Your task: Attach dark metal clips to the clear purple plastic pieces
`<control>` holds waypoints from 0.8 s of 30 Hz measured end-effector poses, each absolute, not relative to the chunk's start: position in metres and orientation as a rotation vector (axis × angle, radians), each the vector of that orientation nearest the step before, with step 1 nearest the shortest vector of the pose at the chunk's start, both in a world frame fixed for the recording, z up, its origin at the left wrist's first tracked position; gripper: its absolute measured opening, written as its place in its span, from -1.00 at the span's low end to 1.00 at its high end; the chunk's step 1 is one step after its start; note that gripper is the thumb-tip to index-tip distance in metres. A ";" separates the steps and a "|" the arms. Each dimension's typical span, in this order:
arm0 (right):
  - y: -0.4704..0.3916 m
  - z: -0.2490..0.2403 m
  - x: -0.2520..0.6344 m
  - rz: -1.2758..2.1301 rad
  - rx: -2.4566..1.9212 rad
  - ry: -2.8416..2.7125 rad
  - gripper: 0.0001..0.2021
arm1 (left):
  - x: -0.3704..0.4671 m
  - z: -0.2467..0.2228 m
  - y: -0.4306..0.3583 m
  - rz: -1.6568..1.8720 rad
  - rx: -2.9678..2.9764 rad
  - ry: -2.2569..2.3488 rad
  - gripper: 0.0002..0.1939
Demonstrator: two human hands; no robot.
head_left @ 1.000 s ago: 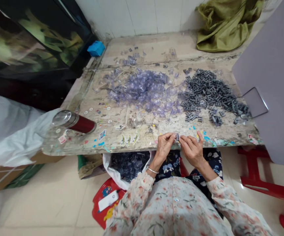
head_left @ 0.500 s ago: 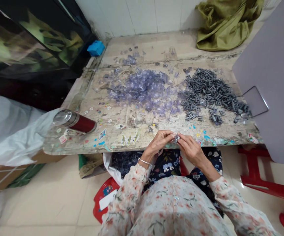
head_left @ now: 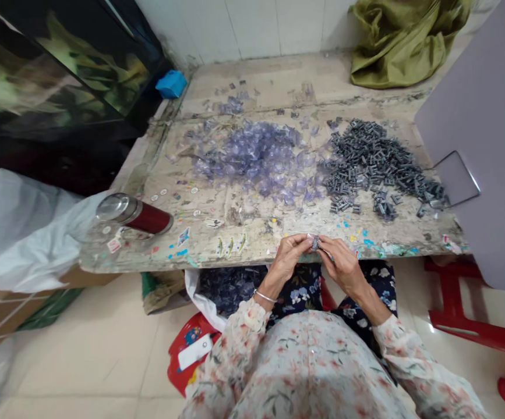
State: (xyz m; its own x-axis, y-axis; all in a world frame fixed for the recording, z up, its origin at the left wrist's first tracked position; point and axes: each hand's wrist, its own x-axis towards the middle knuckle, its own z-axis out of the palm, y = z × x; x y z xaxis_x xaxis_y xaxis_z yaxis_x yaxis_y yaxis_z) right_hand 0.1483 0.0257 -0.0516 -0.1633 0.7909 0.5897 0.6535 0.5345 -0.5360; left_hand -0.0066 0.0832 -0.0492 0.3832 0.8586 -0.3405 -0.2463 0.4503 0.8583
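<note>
At the table's front edge my left hand (head_left: 288,256) and my right hand (head_left: 340,259) meet, fingertips pinched on one small grey and clear plastic piece (head_left: 314,242). Its exact shape is too small to make out. Beyond my hands lies a heap of clear, purplish plastic pieces (head_left: 263,148). To the right of that heap is a pile of small dark grey plastic parts (head_left: 372,157). A white-lined container of dark pieces (head_left: 230,288) sits below the table edge, left of my lap.
A red flask (head_left: 147,218) lies at the table's left, near stickers (head_left: 230,245). A blue box (head_left: 171,85) and an olive cloth (head_left: 405,46) are at the back. A grey panel with a wire handle (head_left: 475,180) bounds the right side. A red stool (head_left: 453,314) stands below.
My left hand has shifted slightly right, closer to my right hand. More grey of the small piece now shows between my fingertips. The heaps look the same.
</note>
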 end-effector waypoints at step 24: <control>0.013 -0.042 0.148 0.134 -1.172 -1.826 -0.68 | -0.008 -0.023 0.079 0.785 0.924 0.916 -0.72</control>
State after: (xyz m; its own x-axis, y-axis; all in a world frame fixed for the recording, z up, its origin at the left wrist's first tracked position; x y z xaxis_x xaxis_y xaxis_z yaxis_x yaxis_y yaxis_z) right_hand 0.1479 0.0125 -0.0415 -0.1117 0.7604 0.6397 0.6591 0.5385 -0.5250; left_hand -0.0077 0.0791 -0.0233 0.4018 0.8637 -0.3042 -0.1681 0.3962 0.9027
